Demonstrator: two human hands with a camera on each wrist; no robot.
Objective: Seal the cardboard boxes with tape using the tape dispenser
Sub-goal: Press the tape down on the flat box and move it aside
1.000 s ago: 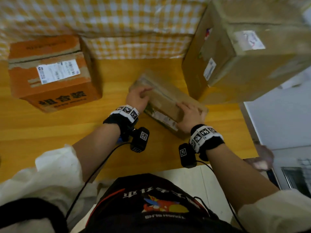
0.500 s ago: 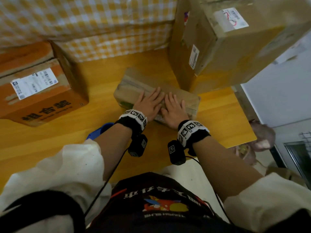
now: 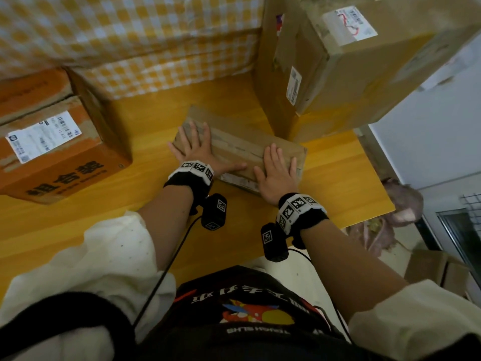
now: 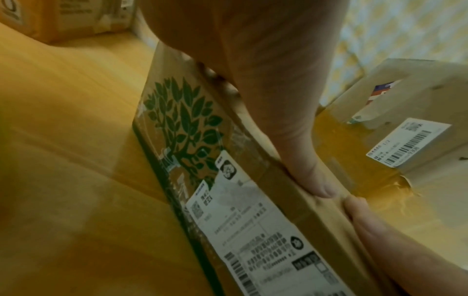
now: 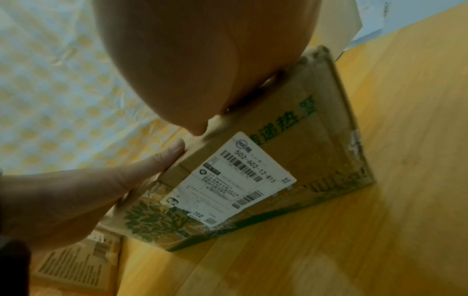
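A small flat cardboard box [image 3: 239,147] lies on the wooden table [image 3: 78,217], with brown tape along its top seam. My left hand [image 3: 196,149] presses flat on its left end, fingers spread and straight. My right hand [image 3: 277,170] lies flat on its right end. Both thumbs run along the near top edge and point at each other. In the left wrist view the box's [image 4: 202,160] side shows a green tree print and a white label, and the two thumb tips almost meet. The right wrist view shows the same box [image 5: 278,160]. No tape dispenser is in view.
An orange box [image 3: 59,152] with a white label stands at the left. A large brown box [image 3: 325,63] stands close behind the small box at the right. A yellow checked cloth [image 3: 130,35] hangs at the back. The table's right edge [image 3: 374,178] is near my right hand.
A second ago my hands gripped the box's two ends. They then lay side by side on the middle of the top, and have now slid apart to its ends.
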